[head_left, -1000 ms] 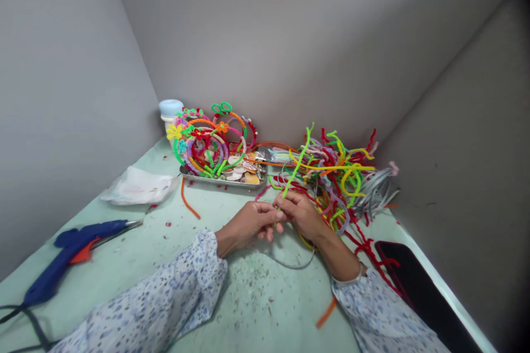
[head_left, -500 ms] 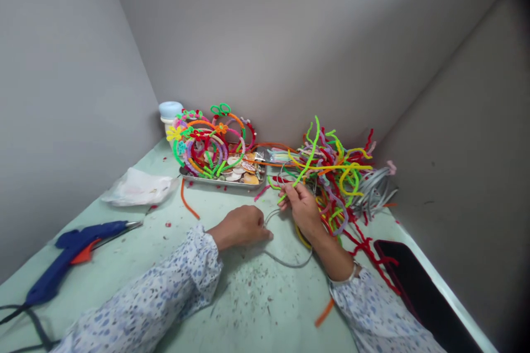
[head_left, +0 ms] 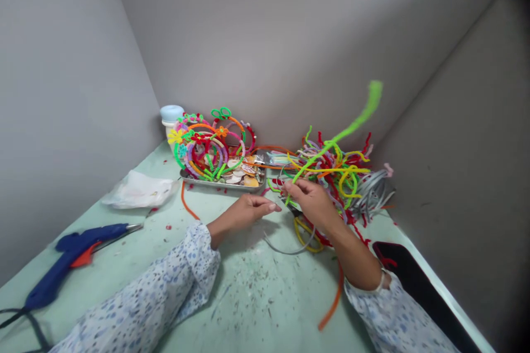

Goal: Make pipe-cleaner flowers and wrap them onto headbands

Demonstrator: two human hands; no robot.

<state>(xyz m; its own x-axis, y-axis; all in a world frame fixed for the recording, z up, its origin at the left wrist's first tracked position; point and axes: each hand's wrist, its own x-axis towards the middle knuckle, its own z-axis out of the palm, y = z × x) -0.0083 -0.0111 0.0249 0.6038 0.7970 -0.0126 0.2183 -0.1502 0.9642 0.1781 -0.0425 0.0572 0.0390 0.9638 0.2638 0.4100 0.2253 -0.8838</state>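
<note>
One lime-green pipe cleaner, pinched in the right hand, points toward two o'clock; left hand: cannot tell its grip; positioning seems underway, next needing steadiness.

The right hand pinches a fuzzy green stem.

Surface: pale green, dark specks and stains across the near centre. Left side: blue glue gun with an orange trigger, lying on its side; beyond it, a whitish plastic packet. Rear: lidded container and metal tray. Right: multicoloured heap of fuzzy stems, yellow-handled scissors just before it, dark phone near the edge. Nearer: orange strip.
</note>
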